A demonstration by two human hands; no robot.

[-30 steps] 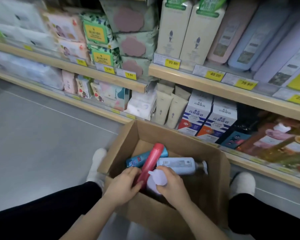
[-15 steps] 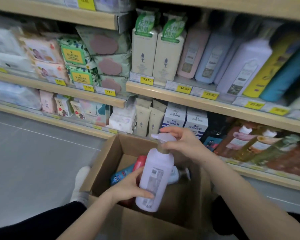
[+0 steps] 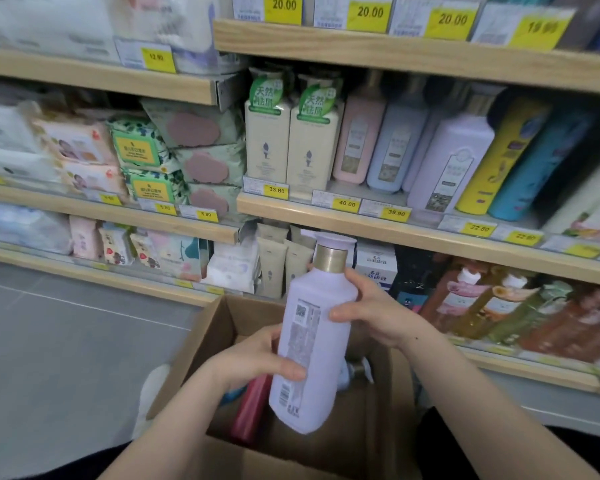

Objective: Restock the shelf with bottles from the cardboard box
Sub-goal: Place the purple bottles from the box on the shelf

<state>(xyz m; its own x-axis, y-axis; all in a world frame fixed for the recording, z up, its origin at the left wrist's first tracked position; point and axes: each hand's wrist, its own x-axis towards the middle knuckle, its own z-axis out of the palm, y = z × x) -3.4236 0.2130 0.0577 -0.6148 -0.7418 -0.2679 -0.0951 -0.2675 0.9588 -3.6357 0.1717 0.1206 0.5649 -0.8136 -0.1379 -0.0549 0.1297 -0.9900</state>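
Observation:
I hold a lilac pump bottle (image 3: 309, 344) with a gold collar upright above the open cardboard box (image 3: 215, 323). My left hand (image 3: 257, 358) grips its lower left side, thumb across the back label. My right hand (image 3: 368, 310) clasps its upper right side below the collar. Inside the box lie a red bottle (image 3: 252, 410) and a pale bottle whose pump (image 3: 359, 370) shows behind the lilac one. On the middle shelf (image 3: 413, 233) stands a matching lilac bottle (image 3: 451, 161) between pastel and yellow bottles.
Pink and blue bottles (image 3: 378, 140) and cream cartons (image 3: 288, 140) fill the middle shelf. Wipe packs (image 3: 139, 150) are stacked at the left. The bottom shelf holds tubes, white boxes (image 3: 376, 268) and wrapped bottles (image 3: 499, 306). Grey floor lies left of the box.
The lilac bottle has come up out of the box. My right hand slid from the pump head down to the bottle's shoulder. The view has tilted up toward the shelves.

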